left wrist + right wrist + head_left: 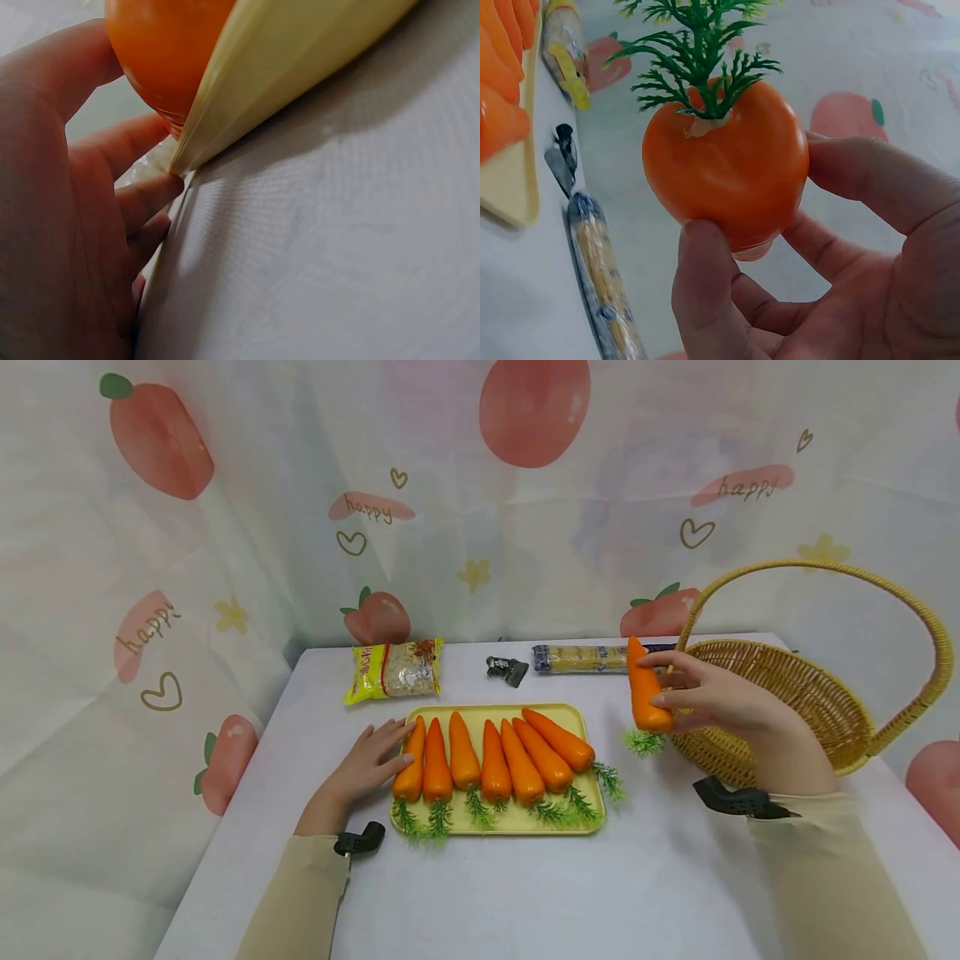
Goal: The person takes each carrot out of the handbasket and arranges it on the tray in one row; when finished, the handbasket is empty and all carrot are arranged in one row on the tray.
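My right hand point(712, 693) holds a carrot point(643, 689) between thumb and fingers, raised near the left side of a wicker basket point(847, 718). Its tip points up and its green leafy top hangs below; the right wrist view shows the thick end of this carrot point(727, 165) close up. At the left edge of a yellow tray point(517, 825) lies my left hand point(371, 760), its fingers touching the leftmost carrot point(410, 764) and the tray's rim. Several more carrots point(495, 764) lie side by side on the tray, leafy ends toward me.
Behind the tray lie a yellow-and-clear food packet point(397, 670), a small black packet point(507, 670) and a long pack of noodles point(581, 658). The basket's tall handle point(825, 564) arches over the right side. A printed curtain point(450, 485) hangs at the back and left.
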Demonstrator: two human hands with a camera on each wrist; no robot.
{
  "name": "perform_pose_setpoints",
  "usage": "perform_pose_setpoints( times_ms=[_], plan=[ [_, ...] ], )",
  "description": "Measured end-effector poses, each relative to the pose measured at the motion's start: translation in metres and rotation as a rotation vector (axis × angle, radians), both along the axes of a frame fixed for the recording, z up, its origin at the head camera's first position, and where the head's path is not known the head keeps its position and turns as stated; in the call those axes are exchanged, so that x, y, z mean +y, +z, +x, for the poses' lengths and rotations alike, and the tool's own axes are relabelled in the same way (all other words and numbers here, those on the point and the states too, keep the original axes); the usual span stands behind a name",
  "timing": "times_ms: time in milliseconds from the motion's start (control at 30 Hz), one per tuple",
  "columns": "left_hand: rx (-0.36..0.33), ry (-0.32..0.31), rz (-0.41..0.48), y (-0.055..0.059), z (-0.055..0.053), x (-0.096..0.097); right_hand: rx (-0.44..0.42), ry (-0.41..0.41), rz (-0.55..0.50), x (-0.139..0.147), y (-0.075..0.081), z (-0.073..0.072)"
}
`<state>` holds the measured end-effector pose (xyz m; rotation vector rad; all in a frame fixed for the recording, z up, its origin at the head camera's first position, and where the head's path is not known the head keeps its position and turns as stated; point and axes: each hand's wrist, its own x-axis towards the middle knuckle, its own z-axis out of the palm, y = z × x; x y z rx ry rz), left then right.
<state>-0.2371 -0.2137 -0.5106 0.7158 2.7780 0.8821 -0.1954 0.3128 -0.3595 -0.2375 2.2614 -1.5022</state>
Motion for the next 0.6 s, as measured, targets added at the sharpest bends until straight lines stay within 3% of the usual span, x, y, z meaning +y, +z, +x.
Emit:
perform_pose_setpoints(
  times_ms=[267, 600],
  plan=[
    [-0.009, 0.005, -0.008, 0.002, 0.0, 0.001, -0.032, 0.072, 0.012, -0.033, -0.008, -0.012],
    [-0.001, -0.001, -0.007, 0.001, 0.0, 0.001, -0.082, 0.159, 0.049, -0.078, -0.03, -0.024]
  ],
)
